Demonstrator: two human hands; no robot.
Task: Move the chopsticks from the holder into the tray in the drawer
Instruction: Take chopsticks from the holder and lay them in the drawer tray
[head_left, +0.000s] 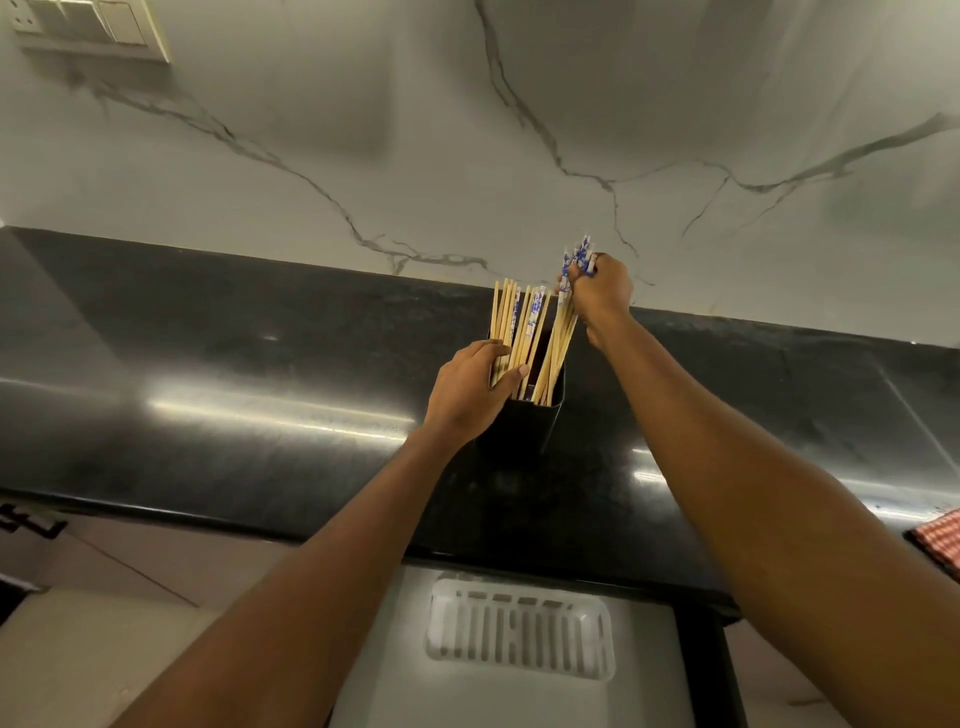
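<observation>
A black holder (524, 423) stands on the dark, glossy countertop (234, 374), close to the marble-veined wall (467, 130) behind it. It is square-sided and open at the top, with pale wooden chopsticks (514, 332) fanning up out of it, some with blue-and-white patterned upper ends. The left hand (470, 387) wraps around the holder's left side near the rim, fingers curled over the rim and against the standing sticks and thumb lying across their front, so it grips the holder and the near sticks together. The right hand (597, 293) is above and to the right of the holder, closed in a fist around a bundle of chopsticks (563, 332); their patterned tops poke out above the knuckles while the plain lower ends slope down into the holder's mouth. Whether those lower tips are touching the bottom or hanging free inside is hard to tell, since the holder's dark interior hides them. Below the counter's front edge an open drawer (374, 691) shows a white slotted tray (519, 636) lying flat in it, with no chopsticks visible on it. A red checked cloth (943, 540) sits at the counter's far right edge, and a switch plate (88, 26) is fixed to the wall at upper left.
</observation>
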